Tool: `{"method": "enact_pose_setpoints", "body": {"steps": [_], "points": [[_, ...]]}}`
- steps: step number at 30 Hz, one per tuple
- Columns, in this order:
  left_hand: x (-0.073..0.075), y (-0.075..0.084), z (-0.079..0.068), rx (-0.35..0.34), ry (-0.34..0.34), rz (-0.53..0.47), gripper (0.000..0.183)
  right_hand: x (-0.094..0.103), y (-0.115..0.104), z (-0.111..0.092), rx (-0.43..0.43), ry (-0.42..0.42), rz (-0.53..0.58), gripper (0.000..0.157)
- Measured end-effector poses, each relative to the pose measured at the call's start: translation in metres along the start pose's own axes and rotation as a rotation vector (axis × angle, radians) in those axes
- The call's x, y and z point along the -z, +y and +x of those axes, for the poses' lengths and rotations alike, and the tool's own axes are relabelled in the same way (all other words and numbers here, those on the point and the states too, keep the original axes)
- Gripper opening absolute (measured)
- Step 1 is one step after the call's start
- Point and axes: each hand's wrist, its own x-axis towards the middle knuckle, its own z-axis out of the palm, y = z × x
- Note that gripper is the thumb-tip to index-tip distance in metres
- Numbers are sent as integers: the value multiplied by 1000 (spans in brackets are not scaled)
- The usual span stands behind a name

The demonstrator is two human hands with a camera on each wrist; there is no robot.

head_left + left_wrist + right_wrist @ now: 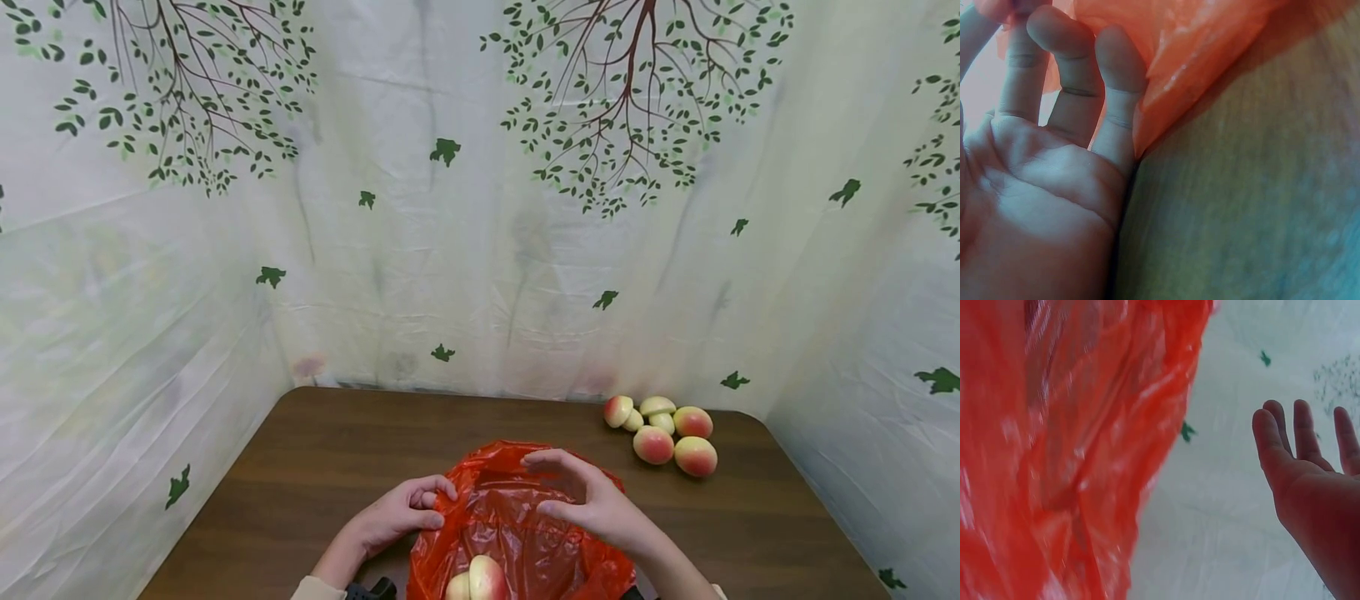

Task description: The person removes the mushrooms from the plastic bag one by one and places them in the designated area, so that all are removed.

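A red plastic bag (525,517) lies with its mouth spread wide on the table. My left hand (401,517) pinches its left rim; in the left wrist view the other fingers (1119,62) curl loosely against the thin plastic. Over the right part of the bag hovers my right hand (592,500), thumb and fingers apart, holding nothing. The right wrist view shows that hand (1316,481) beside the crinkled plastic (1104,425). Inside the bag, near the front, is a pale yellow and red mushroom-shaped piece (487,577), cut off by the frame's lower edge.
Several similar mushroom-shaped pieces (653,445) with red and yellow caps sit grouped at the table's back right corner. The brown wooden table (337,442) has rounded back corners. Behind it and along both sides hangs a pale curtain (480,275) printed with branches and leaves.
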Motion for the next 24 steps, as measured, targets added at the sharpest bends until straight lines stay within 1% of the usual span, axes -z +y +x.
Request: {"method": "enact_pose_setpoints", "body": {"steps": [4, 6, 12, 17, 21, 24], "points": [[0, 1, 0, -12, 1, 4, 21, -11, 4, 3, -13, -52, 51, 49], [0, 1, 0, -16, -2, 3, 21, -17, 6, 5, -13, -71, 55, 49], [0, 1, 0, -5, 1, 7, 21, -32, 17, 10, -63, -111, 0, 47], [0, 0, 0, -33, -11, -2, 21, -44, 28, 14, -50, -174, -52, 50], [0, -2, 0, -47, -19, -6, 20, -51, 36, 15, -41, -241, -22, 54], [0, -2, 0, -47, -20, -7, 19, -54, 41, 15, -53, -290, 41, 54]]}}
